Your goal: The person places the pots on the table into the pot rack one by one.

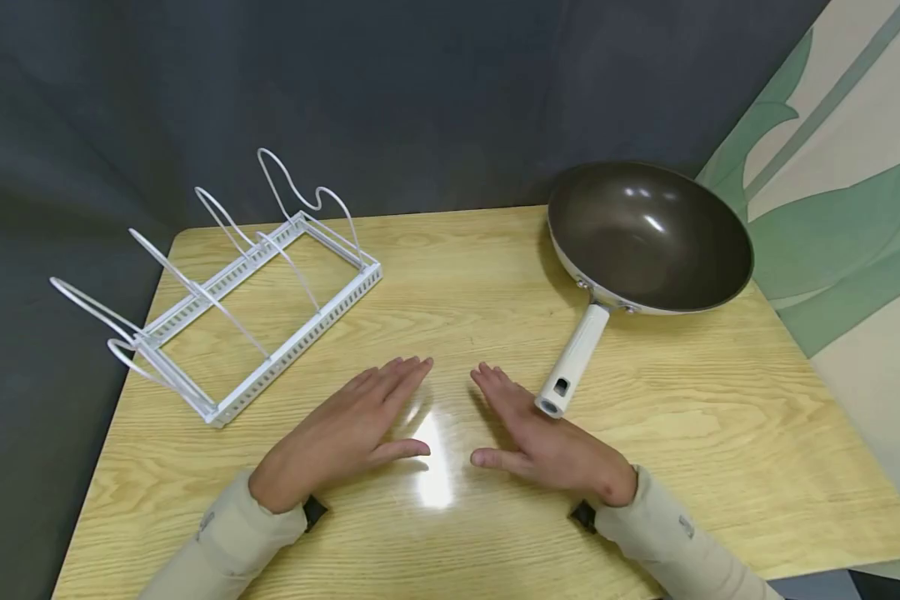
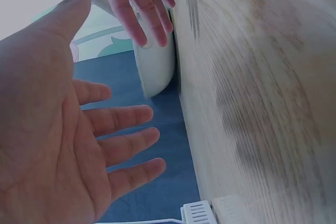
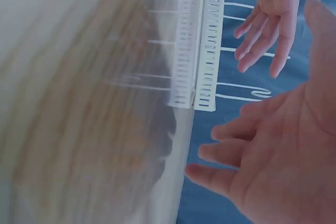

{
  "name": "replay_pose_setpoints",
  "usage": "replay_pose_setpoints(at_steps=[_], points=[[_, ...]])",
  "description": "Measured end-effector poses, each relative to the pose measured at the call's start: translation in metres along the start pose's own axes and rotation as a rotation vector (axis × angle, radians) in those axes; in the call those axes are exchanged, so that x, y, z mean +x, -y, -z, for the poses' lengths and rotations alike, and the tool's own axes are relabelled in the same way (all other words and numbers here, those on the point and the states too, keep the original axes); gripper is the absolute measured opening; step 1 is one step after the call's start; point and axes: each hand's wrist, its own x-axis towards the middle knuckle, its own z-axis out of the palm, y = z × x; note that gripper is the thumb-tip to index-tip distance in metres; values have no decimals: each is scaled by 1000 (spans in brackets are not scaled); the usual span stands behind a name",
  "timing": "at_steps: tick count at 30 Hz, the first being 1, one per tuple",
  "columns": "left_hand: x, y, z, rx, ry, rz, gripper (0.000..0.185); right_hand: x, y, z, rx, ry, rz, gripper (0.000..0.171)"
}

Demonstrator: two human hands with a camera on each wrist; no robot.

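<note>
Both hands hover over the front middle of the table, palms facing each other, fingers straight and nothing held. My left hand (image 1: 348, 429) is nearest the white wire rack (image 1: 322, 329), which stands at the left with several wire loops rising from a slotted frame. Close to my right hand (image 1: 551, 446) is the handle (image 1: 574, 358) of a frying pan (image 1: 648, 237); its end overlaps the back of that hand in the head view. The pan has a dark brown inside and a pale outside. In the left wrist view, the left palm (image 2: 47, 124) shows bare.
A light wooden table (image 1: 450, 283) lies under everything. Behind it hangs a dark cloth (image 1: 435, 100). At the right is a curtain with green leaf shapes (image 1: 855, 225). Dark straps (image 1: 313, 512) show at the wrists, below beige sleeves.
</note>
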Motion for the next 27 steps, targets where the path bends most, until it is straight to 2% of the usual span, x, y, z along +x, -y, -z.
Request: replay_pose_setpoints(at_steps=[9,15,20,23,27], points=[[4,-3,0,18,17,-12,92,-1,-4,11,185,-1,-5,92],[8,-4,1,26,33,-18,92,-2,-8,16,202,14,2,88],[11,-7,0,47,14,-35,93,-1,-13,20,243,11,13,91],[12,-8,0,59,10,-30,93,-2,-19,23,318,37,4,96],[15,-9,0,58,40,-19,93,-7,-29,28,454,72,-11,99]])
